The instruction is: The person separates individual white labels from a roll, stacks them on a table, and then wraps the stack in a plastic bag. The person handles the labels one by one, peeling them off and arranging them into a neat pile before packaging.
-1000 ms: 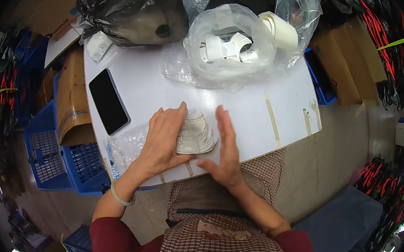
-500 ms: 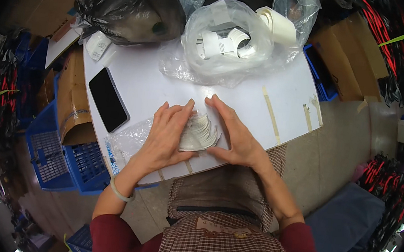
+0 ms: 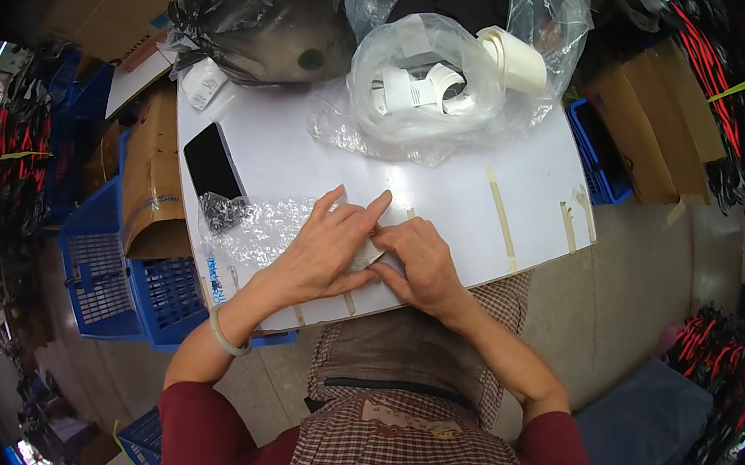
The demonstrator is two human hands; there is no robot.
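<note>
Near the front edge of the table, my left hand (image 3: 327,248) bends round a stack of thin white pieces (image 3: 367,255), thumb below and fingers above. My right hand (image 3: 425,263) is closed at the right end of the same stack, fingers curled and thumb pressed in. Most of the stack is hidden by the hands. A clear plastic bag (image 3: 256,231) stretches out from under my left hand toward the left. Its far corner overlaps the lower end of a black phone (image 3: 210,161). Whether the stack lies inside this bag I cannot tell.
At the back of the white table (image 3: 448,204) sits an open clear bag (image 3: 373,142) with white pieces, beside a white roll (image 3: 522,64). A black plastic bag (image 3: 259,16) stands at the back left. Blue crates (image 3: 105,272) and a cardboard box (image 3: 153,182) flank the left side.
My right hand has moved in from spread fingers to a closed grip at the stack's end. The clear bag has shifted and now covers part of the phone. The stack is more hidden.
</note>
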